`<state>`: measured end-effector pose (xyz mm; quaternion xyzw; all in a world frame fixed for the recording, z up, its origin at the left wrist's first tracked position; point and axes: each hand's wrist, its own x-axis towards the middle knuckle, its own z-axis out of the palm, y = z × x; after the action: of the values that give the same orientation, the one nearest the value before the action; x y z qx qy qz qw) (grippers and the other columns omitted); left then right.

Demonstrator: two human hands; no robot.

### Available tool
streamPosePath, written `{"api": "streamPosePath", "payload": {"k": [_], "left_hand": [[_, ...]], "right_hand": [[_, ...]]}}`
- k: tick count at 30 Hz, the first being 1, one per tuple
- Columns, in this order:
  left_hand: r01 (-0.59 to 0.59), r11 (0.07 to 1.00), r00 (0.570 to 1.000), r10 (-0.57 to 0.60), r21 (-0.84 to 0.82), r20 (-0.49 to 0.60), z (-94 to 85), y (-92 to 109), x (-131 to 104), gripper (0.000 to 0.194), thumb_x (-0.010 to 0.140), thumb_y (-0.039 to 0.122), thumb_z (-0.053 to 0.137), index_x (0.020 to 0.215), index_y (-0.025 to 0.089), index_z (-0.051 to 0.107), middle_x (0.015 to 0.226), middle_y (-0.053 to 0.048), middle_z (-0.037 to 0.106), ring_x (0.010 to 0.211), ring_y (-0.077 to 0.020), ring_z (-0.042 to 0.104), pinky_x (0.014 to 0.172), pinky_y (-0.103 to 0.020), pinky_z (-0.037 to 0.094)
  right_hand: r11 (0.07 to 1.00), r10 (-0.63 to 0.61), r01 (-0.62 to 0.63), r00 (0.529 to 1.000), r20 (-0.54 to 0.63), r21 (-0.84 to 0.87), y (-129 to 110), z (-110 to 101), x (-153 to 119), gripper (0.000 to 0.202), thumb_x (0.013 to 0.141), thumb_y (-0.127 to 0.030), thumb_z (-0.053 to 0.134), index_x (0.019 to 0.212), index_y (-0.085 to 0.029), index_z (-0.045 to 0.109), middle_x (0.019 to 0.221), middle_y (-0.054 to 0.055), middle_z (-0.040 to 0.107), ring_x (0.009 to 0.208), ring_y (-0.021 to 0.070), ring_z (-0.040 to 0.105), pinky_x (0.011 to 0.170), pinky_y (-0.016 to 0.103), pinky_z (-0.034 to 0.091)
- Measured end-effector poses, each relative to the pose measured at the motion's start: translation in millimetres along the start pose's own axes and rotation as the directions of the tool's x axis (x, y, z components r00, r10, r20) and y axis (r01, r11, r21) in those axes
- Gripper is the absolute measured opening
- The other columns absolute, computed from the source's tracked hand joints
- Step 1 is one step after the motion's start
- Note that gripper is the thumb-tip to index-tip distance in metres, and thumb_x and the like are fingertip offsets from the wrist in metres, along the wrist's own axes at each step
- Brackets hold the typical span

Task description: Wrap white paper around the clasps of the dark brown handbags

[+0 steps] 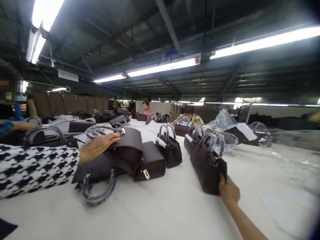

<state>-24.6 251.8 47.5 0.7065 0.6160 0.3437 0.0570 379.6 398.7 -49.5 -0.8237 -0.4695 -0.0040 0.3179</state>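
Note:
My left hand (101, 145), in a houndstooth sleeve, is closed over the top of a dark brown handbag (128, 146) near its metal clasp. That bag leans over other bags, and my fingertips are partly hidden. At the right, my right hand (229, 190) grips the lower end of an upright dark handbag (208, 168) with plastic-wrapped handles. Beneath my left forearm lies another bag with a wrapped handle (98, 190) toward me. A brown bag (152, 160) with a metal tag rests between, beside a standing bag (171, 150).
Clear plastic wrapping (292, 145) is heaped on the white table (170, 206) at the right. A co-worker's hand (26, 126) is at the far left. Two people, one in a pink top (147, 110), are across the table behind more bags.

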Motion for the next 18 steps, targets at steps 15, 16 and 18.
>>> {"api": "streamPosePath", "payload": {"k": [15,16,18], "left_hand": [[-0.229,0.972,0.97,0.224,-0.053,-0.092,-86.9,-46,54,0.054,0.079,0.018,0.012,0.108,0.02,0.057,0.115,0.006,0.054,0.115,-0.013,0.045,0.098,-0.035,0.03],[-0.224,0.973,0.97,0.217,-0.051,-0.107,-88.0,-45,52,0.053,0.079,0.018,0.013,0.107,0.02,0.057,0.115,0.005,0.055,0.114,-0.0118,0.046,0.098,-0.034,0.031],[-0.171,0.984,0.98,0.165,-0.048,-0.115,-92.5,-42,51,0.049,0.08,0.023,0.016,0.106,0.02,0.057,0.115,0.004,0.056,0.113,-0.0092,0.047,0.097,-0.031,0.035]], "right_hand": [[0.942,-0.219,0.18,0.969,0.112,0.284,79,-55,-48,0.047,0.072,-0.052,0.036,0.098,-0.022,0.062,0.082,0.007,0.068,0.091,0.0303,0.06,0.069,0.032,0.049],[0.925,-0.224,0.178,0.969,0.105,0.336,90,-65,-62,0.045,0.066,-0.052,0.041,0.095,-0.027,0.063,0.082,0.005,0.068,0.09,0.0307,0.06,0.068,0.033,0.05],[0.913,-0.192,0.158,0.98,0.056,0.375,100,-82,-86,0.043,0.057,-0.052,0.045,0.094,-0.04,0.062,0.076,0.002,0.068,0.084,0.0319,0.062,0.061,0.036,0.051]]}}
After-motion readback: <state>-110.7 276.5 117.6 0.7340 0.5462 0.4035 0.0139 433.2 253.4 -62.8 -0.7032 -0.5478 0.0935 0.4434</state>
